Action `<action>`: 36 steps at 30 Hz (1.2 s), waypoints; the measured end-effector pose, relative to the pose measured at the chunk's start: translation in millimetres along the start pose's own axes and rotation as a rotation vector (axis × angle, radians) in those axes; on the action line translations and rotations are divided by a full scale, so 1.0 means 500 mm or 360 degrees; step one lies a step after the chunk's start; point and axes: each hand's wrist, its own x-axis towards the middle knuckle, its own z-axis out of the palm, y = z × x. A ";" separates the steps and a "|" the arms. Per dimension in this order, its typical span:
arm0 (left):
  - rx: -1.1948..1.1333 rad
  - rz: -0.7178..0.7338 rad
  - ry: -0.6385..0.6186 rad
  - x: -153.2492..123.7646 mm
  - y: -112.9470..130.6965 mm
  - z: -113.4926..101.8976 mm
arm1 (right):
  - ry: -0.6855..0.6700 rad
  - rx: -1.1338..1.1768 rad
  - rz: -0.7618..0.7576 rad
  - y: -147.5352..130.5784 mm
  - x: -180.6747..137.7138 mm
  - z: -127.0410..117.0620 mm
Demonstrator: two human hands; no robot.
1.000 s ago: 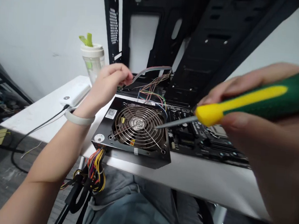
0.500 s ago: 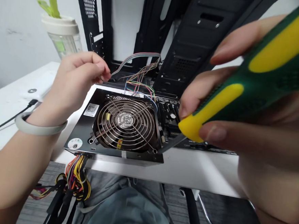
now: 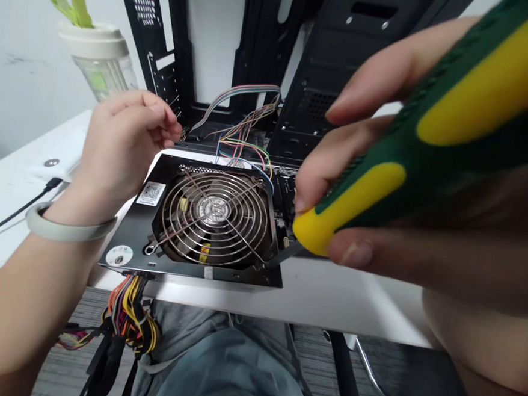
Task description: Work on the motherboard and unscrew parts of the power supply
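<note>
My right hand [image 3: 404, 259] grips a green and yellow screwdriver [image 3: 358, 198], which slants down to the left. Its tip is at the front right corner of the round wire fan grille [image 3: 215, 210], at a mounting loop. The grille covers a fan set in a black power supply unit [image 3: 128, 228] lying on the table. My left hand [image 3: 121, 143], with a pale band on the wrist, is raised over the unit's left rear side. Its fingers are curled together, and anything inside them is hidden. The screwdriver and right hand partly cover a motherboard [image 3: 285, 193].
A black computer case [image 3: 260, 53] stands at the back, with thin coloured wires [image 3: 245, 136] in front. A lidded cup [image 3: 97, 53] and a white device [image 3: 61, 156] with a black cable are at left. Bundled power cables [image 3: 135, 322] hang over the edge of the white table [image 3: 329, 293].
The view has shifted slightly, so the power supply unit appears further left. The screwdriver tip stays at the same grille corner, its handle turned a little in my right hand. My left hand remains curled.
</note>
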 end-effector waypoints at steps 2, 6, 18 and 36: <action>0.0003 -0.0028 0.0018 -0.001 0.002 0.002 | -0.0124 0.0019 -0.0038 0.002 -0.003 -0.007; 0.0029 -0.0055 0.0038 0.003 0.000 0.002 | -0.0226 0.0039 0.0163 0.004 -0.004 -0.016; 0.0006 -0.0080 0.0138 0.024 -0.013 -0.019 | -0.0062 0.0384 0.0503 0.086 0.022 -0.007; 0.0037 -0.0099 0.0131 0.030 -0.021 -0.027 | 0.0184 0.0310 0.0465 0.082 0.010 -0.009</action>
